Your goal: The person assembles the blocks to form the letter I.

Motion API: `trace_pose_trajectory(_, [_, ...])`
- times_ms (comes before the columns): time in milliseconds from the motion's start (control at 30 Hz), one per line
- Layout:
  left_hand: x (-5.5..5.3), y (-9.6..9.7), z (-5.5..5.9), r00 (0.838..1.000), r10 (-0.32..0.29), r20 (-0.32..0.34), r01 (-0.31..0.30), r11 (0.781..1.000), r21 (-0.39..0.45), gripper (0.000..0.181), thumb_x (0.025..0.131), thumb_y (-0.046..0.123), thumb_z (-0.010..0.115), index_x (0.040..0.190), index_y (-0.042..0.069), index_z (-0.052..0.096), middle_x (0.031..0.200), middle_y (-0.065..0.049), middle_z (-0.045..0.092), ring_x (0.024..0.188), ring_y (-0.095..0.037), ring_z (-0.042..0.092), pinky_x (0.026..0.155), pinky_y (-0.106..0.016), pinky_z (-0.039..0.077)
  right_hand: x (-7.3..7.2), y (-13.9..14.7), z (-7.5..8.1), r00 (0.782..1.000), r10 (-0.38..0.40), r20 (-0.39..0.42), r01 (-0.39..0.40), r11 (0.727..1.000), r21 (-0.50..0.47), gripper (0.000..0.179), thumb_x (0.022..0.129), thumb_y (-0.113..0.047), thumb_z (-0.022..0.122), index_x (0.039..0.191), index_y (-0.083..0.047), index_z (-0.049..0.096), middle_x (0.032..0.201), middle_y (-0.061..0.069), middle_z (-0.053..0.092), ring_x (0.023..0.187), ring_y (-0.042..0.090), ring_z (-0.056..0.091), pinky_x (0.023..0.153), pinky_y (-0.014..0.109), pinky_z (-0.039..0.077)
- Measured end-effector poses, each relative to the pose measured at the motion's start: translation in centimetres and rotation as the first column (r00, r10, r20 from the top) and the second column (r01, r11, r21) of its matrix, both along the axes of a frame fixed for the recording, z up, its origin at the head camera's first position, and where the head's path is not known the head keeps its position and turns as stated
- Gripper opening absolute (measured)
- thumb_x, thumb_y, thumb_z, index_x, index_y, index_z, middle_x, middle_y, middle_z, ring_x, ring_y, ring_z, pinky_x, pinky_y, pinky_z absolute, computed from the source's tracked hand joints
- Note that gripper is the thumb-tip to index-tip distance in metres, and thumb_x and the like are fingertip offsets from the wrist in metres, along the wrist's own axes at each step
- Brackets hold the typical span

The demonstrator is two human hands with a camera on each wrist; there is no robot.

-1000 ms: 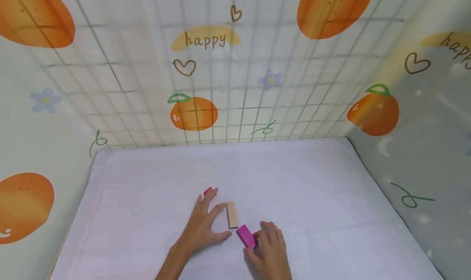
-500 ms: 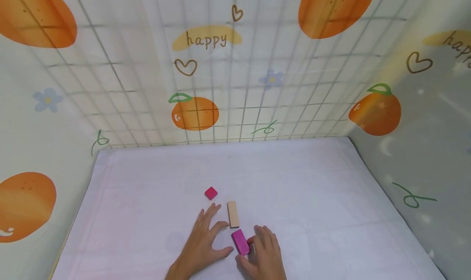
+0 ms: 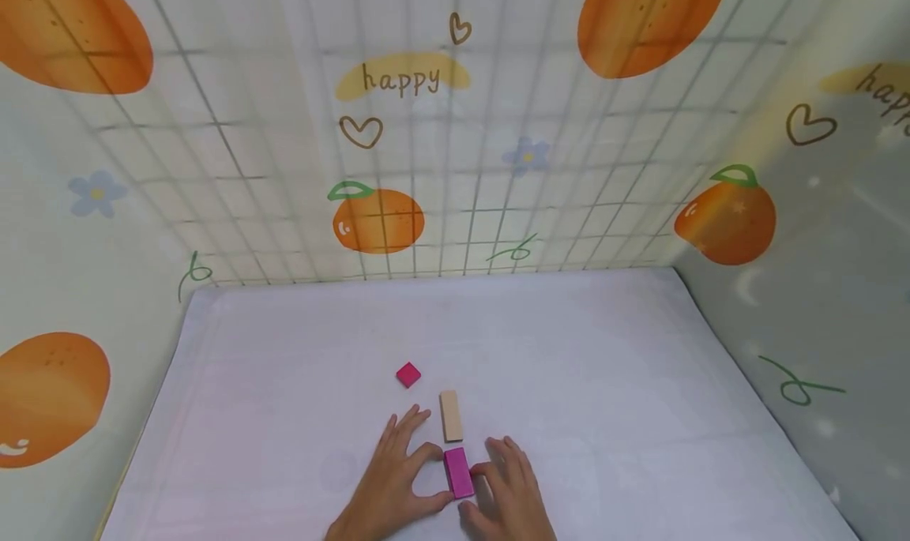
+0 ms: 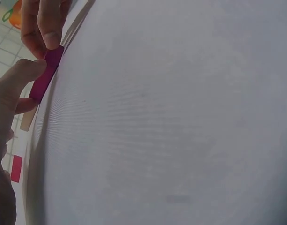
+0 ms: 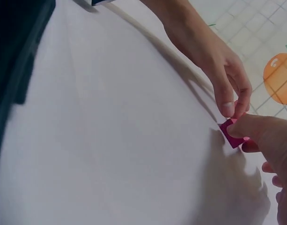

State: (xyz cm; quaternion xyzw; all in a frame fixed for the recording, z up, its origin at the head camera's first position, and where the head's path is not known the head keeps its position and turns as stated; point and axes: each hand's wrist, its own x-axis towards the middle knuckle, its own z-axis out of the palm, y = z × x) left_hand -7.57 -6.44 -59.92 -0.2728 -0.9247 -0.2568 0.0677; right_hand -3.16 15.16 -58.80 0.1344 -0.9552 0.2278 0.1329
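A magenta rectangular wooden block (image 3: 458,473) lies near the front of the white cloth, between both hands. My left hand (image 3: 398,478) curves its thumb and index finger to the block's left side, one towards each end; its other fingers spread forward. From the other side my right hand (image 3: 515,490) holds the block with index finger and thumb, the thumb over the near end in the right wrist view. Just beyond the magenta block lies a plain wood-coloured block (image 3: 451,416), nearly in line with it. A small red block (image 3: 408,374) rests farther off to the left, touched by neither hand.
A white cloth (image 3: 284,351) covers the tabletop. Curtains (image 3: 526,209) printed with oranges, hearts and lettering rise behind it and on both sides. In the right wrist view a dark edge (image 5: 17,56) runs along the left.
The right hand has brought the magenta block leftwards and turned it nearly in line with the wood-coloured block. The left hand has drawn back from beside the red and wood-coloured blocks to the magenta one.
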Motion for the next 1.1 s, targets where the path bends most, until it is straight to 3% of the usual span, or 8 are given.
trace_pose_trajectory(133, [0.1, 0.0, 0.0, 1.0, -0.003, 0.016, 0.003, 1.0, -0.003, 0.047, 0.08, 0.065, 0.074, 0.11, 0.028, 0.068, 0.158, -0.007, 0.037, 0.153, -0.027, 0.02, 0.119, -0.061, 0.019, -0.3, 0.2, 0.1, 1.0, 0.024, -0.009, -0.025, 1.0, -0.012, 0.032, 0.072, -0.031, 0.087, 0.094, -0.022, 0.066, 0.132, 0.017, 0.057, 0.129, 0.046, 0.048, 0.097, 0.067, 0.045])
trace_pose_trajectory(233, [0.2, 0.1, 0.1, 1.0, -0.005, 0.029, 0.005, 1.0, 0.004, 0.048, 0.081, 0.065, 0.073, 0.112, 0.029, 0.067, 0.158, -0.006, 0.037, 0.153, -0.026, 0.019, 0.119, -0.061, 0.019, -0.4, 0.2, 0.6, 0.999, 0.028, 0.034, -0.027, 0.999, -0.018, 0.029, 0.074, -0.029, 0.086, 0.093, -0.021, 0.066, 0.133, 0.017, 0.056, 0.131, 0.046, 0.047, 0.099, 0.068, 0.044])
trace_pose_trajectory(367, [0.2, 0.3, 0.1, 1.0, -0.009, 0.015, 0.009, 1.0, 0.006, 0.051, 0.082, 0.068, 0.07, 0.114, 0.028, 0.068, 0.157, -0.007, 0.038, 0.153, -0.026, 0.02, 0.119, -0.061, 0.02, -0.5, 0.1, 0.9, 0.996, 0.024, 0.085, -0.022, 0.999, -0.025, 0.027, 0.076, -0.029, 0.086, 0.092, -0.021, 0.065, 0.136, 0.016, 0.054, 0.133, 0.045, 0.044, 0.102, 0.068, 0.041])
trace_pose_trajectory(500, [0.1, 0.3, 0.0, 1.0, -0.006, -0.006, 0.006, 1.0, 0.001, 0.053, 0.083, 0.071, 0.066, 0.114, 0.028, 0.068, 0.156, -0.008, 0.04, 0.152, -0.027, 0.022, 0.119, -0.06, 0.021, -0.5, -0.2, 0.6, 0.997, 0.023, 0.076, -0.021, 0.999, -0.036, 0.027, 0.076, -0.028, 0.087, 0.092, -0.022, 0.066, 0.136, 0.015, 0.054, 0.134, 0.044, 0.043, 0.103, 0.068, 0.04])
trace_pose_trajectory(733, [0.0, 0.2, -0.1, 1.0, 0.005, 0.022, -0.005, 1.0, -0.001, 0.046, 0.083, 0.066, 0.07, 0.11, 0.029, 0.068, 0.156, -0.007, 0.04, 0.152, -0.027, 0.023, 0.118, -0.061, 0.021, -0.6, -0.5, 1.0, 0.989, 0.008, 0.148, -0.003, 0.999, -0.037, 0.024, 0.08, -0.028, 0.084, 0.095, -0.021, 0.067, 0.139, 0.015, 0.052, 0.137, 0.044, 0.04, 0.106, 0.068, 0.037])
trace_pose_trajectory(1100, [0.0, 0.2, -0.4, 1.0, 0.004, -0.007, -0.004, 1.0, -0.002, 0.041, 0.084, 0.06, 0.074, 0.11, 0.029, 0.068, 0.155, -0.008, 0.041, 0.151, -0.027, 0.024, 0.118, -0.061, 0.022, -0.9, -0.6, 1.6, 0.984, -0.021, 0.175, 0.028, 0.999, -0.042, 0.023, 0.08, -0.028, 0.084, 0.097, -0.023, 0.068, 0.141, 0.013, 0.051, 0.139, 0.043, 0.038, 0.108, 0.069, 0.034])
